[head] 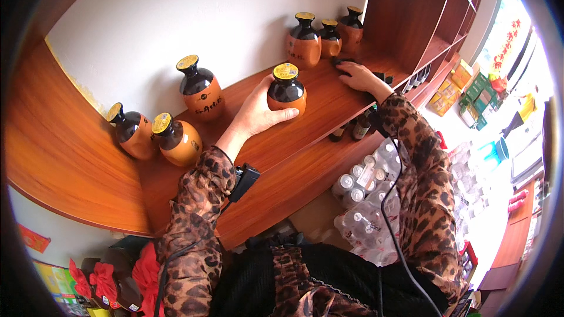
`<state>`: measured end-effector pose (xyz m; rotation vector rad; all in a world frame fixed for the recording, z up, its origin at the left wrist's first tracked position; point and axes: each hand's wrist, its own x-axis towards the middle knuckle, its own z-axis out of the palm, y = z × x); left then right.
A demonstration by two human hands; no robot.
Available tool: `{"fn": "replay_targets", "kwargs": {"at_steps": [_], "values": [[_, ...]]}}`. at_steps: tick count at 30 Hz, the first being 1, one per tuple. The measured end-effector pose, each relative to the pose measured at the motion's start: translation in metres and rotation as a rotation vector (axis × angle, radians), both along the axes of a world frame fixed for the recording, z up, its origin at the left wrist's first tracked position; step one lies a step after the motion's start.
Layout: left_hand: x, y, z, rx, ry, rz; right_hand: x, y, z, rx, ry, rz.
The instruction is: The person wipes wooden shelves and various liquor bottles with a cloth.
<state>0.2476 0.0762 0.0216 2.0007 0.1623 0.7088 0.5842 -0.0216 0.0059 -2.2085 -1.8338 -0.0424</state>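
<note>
My left hand (260, 108) grips a round black-and-orange ceramic liquor bottle (287, 92) with a yellow cap, at the middle of a reddish wooden shelf (304, 127). To its left stand a large bottle (202, 90), a smaller one (178, 141) and another (134, 132) near the curved end. On the far side, by the wall, are a large bottle (304, 42), a small one (330, 39) and one more in the corner (351, 31). My right hand (359, 77) rests on the shelf in front of these, its fingers on a dark cloth-like item (343, 60).
Dark glass bottles (361, 127) stand on the lower shelf. Shrink-wrapped cans (357, 185) and plastic bottles (368, 224) lie below. A wooden cabinet with cubbies (410, 13) rises at the right. Jars with red cloth (105, 277) sit at lower left. Cables run along both sleeves.
</note>
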Motion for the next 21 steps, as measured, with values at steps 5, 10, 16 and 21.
{"fn": "replay_targets", "kwargs": {"at_steps": [5,10,16,21], "values": [[-0.006,-0.004,0.014,0.114,0.093,0.071,-0.025,0.018,0.065,0.109,0.068,-0.207],[-0.012,-0.006,0.02,0.047,0.126,0.022,-0.042,0.064,0.071,0.423,0.191,-0.113],[-0.024,0.0,0.009,0.068,0.128,0.079,-0.062,0.098,0.062,0.421,0.275,-0.227],[-0.028,0.001,0.012,0.044,0.208,0.079,-0.062,0.111,0.066,0.398,0.365,-0.282]]}}
